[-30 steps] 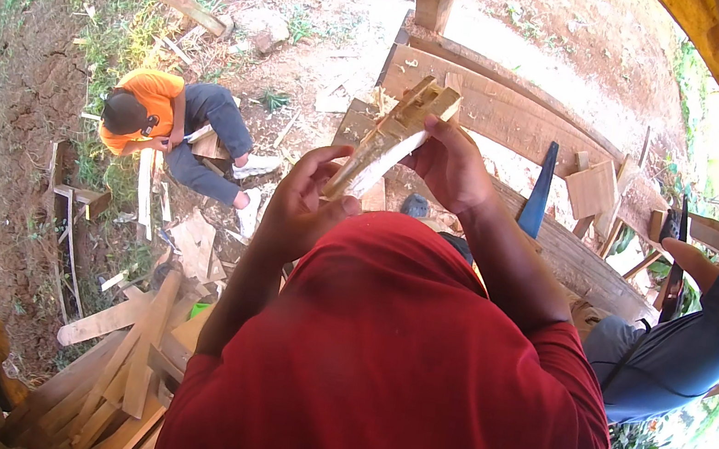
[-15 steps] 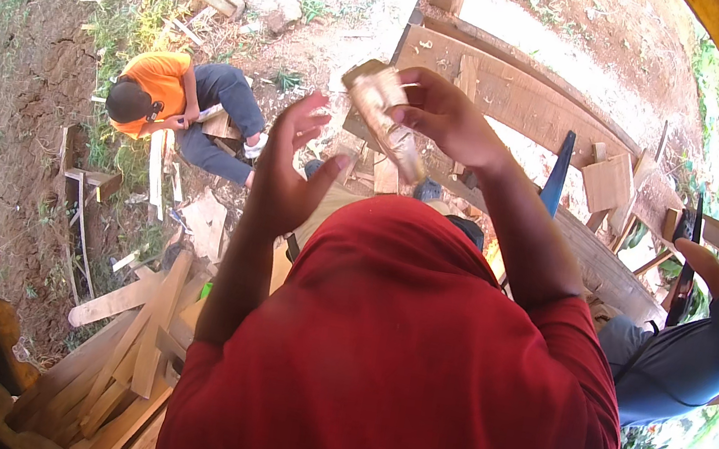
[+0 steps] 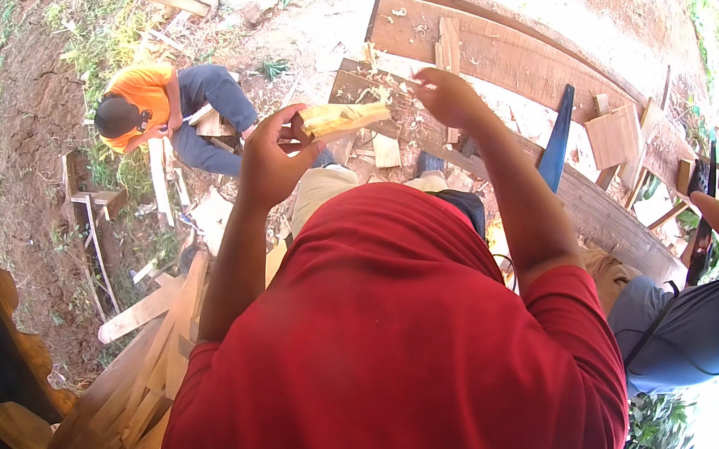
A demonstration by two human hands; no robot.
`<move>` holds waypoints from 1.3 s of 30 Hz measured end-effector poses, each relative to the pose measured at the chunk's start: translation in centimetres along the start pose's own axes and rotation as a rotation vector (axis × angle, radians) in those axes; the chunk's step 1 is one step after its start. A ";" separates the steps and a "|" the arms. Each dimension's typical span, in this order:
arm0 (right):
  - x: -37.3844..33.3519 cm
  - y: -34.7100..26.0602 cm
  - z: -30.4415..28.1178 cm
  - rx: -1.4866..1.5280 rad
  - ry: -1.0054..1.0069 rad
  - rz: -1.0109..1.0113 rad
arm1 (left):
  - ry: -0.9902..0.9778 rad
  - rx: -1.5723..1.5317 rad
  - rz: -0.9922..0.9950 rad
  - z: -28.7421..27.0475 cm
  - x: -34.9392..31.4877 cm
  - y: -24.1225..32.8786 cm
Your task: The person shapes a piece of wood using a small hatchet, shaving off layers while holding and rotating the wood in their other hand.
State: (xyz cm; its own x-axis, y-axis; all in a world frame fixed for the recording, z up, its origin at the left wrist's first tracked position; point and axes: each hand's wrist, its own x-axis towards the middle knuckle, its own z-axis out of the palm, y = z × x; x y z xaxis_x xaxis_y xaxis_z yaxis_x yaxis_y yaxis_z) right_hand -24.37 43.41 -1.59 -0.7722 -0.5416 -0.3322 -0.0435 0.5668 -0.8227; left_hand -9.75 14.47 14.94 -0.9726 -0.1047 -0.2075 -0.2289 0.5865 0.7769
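Note:
A rough, pale yellow piece of wood is gripped at its near end by my left hand, fingers and thumb around it. Its far end points right, over a workbench plank strewn with curled shavings. My right hand is apart from the wood, to its right and above the bench. The right fingers are curled together; whether anything small sits in them is hidden.
A blue handsaw blade stands upright by the bench, near a wooden block. At left a person in orange sits with wood strips; another person in dark clothing is at right. Stacked boards lie lower left.
The piece of wood passed from my right hand into my left and turned to point right. My right hand moved away from it, its fingers drawn together.

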 end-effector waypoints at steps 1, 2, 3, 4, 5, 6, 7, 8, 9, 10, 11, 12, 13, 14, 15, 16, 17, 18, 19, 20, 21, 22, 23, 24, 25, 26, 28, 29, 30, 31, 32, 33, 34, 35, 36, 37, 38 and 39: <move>-1.0 7.3 1.7 -0.257 0.210 0.026 | 0.018 0.012 -0.013 0.8 0.7 -0.9; -3.0 7.2 1.0 -0.353 0.167 0.240 | 0.066 0.040 -0.051 1.1 0.4 -2.2; -5.2 9.3 0.7 -0.529 0.121 0.353 | 0.092 0.066 -0.046 1.7 0.7 -3.1; -7.4 9.5 0.3 -0.589 0.089 0.461 | 0.122 0.097 -0.045 2.1 0.9 -3.9; -9.5 9.5 -0.4 -0.651 0.060 0.574 | 0.150 0.125 -0.041 2.6 1.2 -4.8; -11.3 11.8 -0.1 -0.686 0.032 0.629 | 0.149 0.128 -0.051 3.2 1.7 -5.9; -13.0 14.2 0.8 -0.721 0.000 0.687 | 0.145 0.138 -0.066 3.9 2.1 -6.5; -14.3 15.5 1.4 -0.728 0.013 0.680 | 0.143 0.150 -0.080 4.5 2.6 -6.9; -15.3 16.4 2.0 -0.734 0.022 0.664 | 0.147 0.167 -0.098 4.9 2.9 -7.4; -16.2 17.3 2.6 -0.739 0.032 0.654 | 0.155 0.212 -0.109 5.4 3.3 -8.0; -16.8 18.5 3.0 -0.751 0.050 0.607 | 0.147 0.208 -0.117 5.9 3.7 -8.7; -17.3 19.6 3.4 -0.763 0.067 0.558 | 0.139 0.204 -0.126 6.5 4.1 -9.4; -17.5 20.0 3.6 -0.766 0.081 0.510 | 0.128 0.208 -0.135 6.8 4.3 -9.7; -17.8 20.4 3.8 -0.753 0.065 0.490 | 0.140 0.213 -0.143 7.2 4.3 -10.0; -18.1 20.8 3.8 -0.742 0.049 0.468 | 0.154 0.218 -0.151 7.6 4.2 -10.3; -18.0 20.7 3.3 -0.731 0.041 0.444 | 0.172 0.223 -0.153 7.8 4.4 -10.4; -17.8 20.4 3.0 -0.698 0.053 0.434 | 0.154 0.207 -0.158 7.9 4.6 -10.4; -17.8 20.2 2.7 -0.666 0.064 0.423 | 0.136 0.192 -0.163 8.0 4.7 -10.5; -17.9 19.3 2.3 -0.634 0.072 0.414 | 0.116 0.176 -0.171 8.0 4.6 -10.6; -17.9 17.3 1.5 -0.569 0.071 0.438 | 0.110 0.188 -0.185 8.0 4.4 -10.3; -17.8 14.5 0.5 -0.506 0.070 0.459 | 0.106 0.199 -0.198 8.0 4.3 -9.8; -17.8 12.5 0.2 -0.444 0.070 0.488 | 0.096 0.207 -0.208 8.0 4.3 -9.5; -17.8 12.0 0.7 -0.358 0.116 0.454 | 0.068 0.197 -0.204 8.1 4.3 -9.5; -17.8 11.8 1.3 -0.272 0.160 0.418 | 0.040 0.187 -0.201 8.2 4.3 -9.7; -17.4 11.5 1.9 -0.185 0.199 0.378 | 0.015 0.179 -0.202 8.2 4.2 -10.1; -16.6 10.2 2.3 -0.118 0.206 0.375 | 0.022 0.127 -0.187 8.4 4.0 -11.4; -14.6 6.5 2.1 -0.037 0.131 0.396 | 0.035 0.023 -0.160 9.0 3.8 -13.9; -13.7 4.6 2.1 0.004 0.097 0.415 | 0.029 0.034 -0.165 9.0 3.7 -13.7; -12.6 3.4 2.6 0.011 0.076 0.387 | 0.023 0.045 -0.170 9.0 3.6 -13.1; -11.4 2.5 3.0 0.018 0.055 0.358 | 0.020 0.057 -0.174 9.0 3.5 -12.8; -10.5 1.6 3.5 0.025 0.032 0.328 | 0.009 -0.015 -0.223 9.0 3.5 -13.1; -9.8 0.5 4.1 0.028 0.032 0.303 | -0.001 -0.087 -0.272 9.1 3.5 -13.4; -9.1 -0.5 4.7 0.031 0.032 0.276 | -0.008 -0.159 -0.321 9.0 3.4 -13.2; -8.6 -1.1 5.1 0.034 0.032 0.249 | 0.011 -0.266 -0.374 9.2 3.3 -12.9; -8.0 -0.6 5.9 0.063 0.020 0.212 | 0.030 -0.373 -0.426 9.5 3.2 -12.7; -7.6 -0.6 6.1 0.059 -0.006 0.205 | 0.051 -0.483 -0.478 9.7 3.1 -12.3; -7.2 -0.6 6.3 0.055 -0.032 0.197 | 0.042 -0.506 -0.486 9.5 3.1 -12.1; -7.0 -0.6 6.5 0.051 -0.057 0.191 | 0.034 -0.529 -0.494 9.4 3.1 -11.8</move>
State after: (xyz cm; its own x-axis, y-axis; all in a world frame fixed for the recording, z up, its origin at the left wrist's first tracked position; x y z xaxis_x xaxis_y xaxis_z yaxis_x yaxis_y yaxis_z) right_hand -14.77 42.82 -1.77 -0.7262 -0.4626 -0.5085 0.1332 0.6310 -0.7643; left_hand -9.64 14.71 -0.46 -0.7490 -0.2867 -0.5973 -0.6229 -0.0024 0.7823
